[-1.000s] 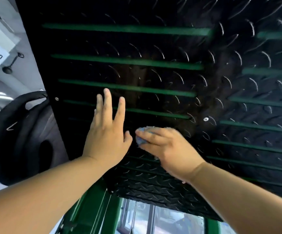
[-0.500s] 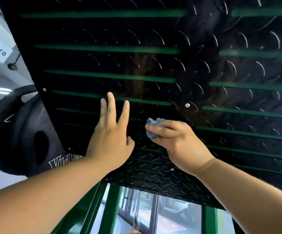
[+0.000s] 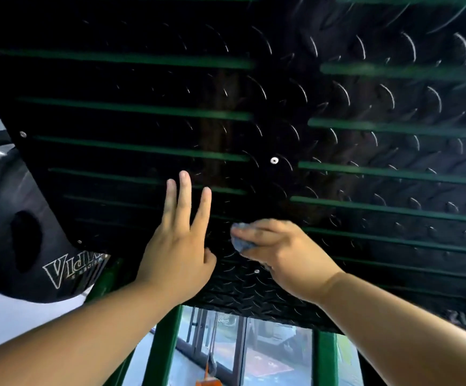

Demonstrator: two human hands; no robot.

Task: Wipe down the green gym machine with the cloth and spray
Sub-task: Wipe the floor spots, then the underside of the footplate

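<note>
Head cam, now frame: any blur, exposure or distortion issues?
Head view: the black tread plate is underexposed at centre-left, texture showing only as thin glints; the right hand and blue cloth are softened by motion blur, the left hand crisper; the window below is bright, backlighting the scene; the green slats look slightly bowed by the wide-angle lens.

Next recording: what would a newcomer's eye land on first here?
The black tread plate crossed by green strips fills most of the view. At centre the left hand lies on it with straight fingers, and beside it the right hand holds a blue cloth to the plate. A black weight disc with white lettering sits at lower left.
</note>
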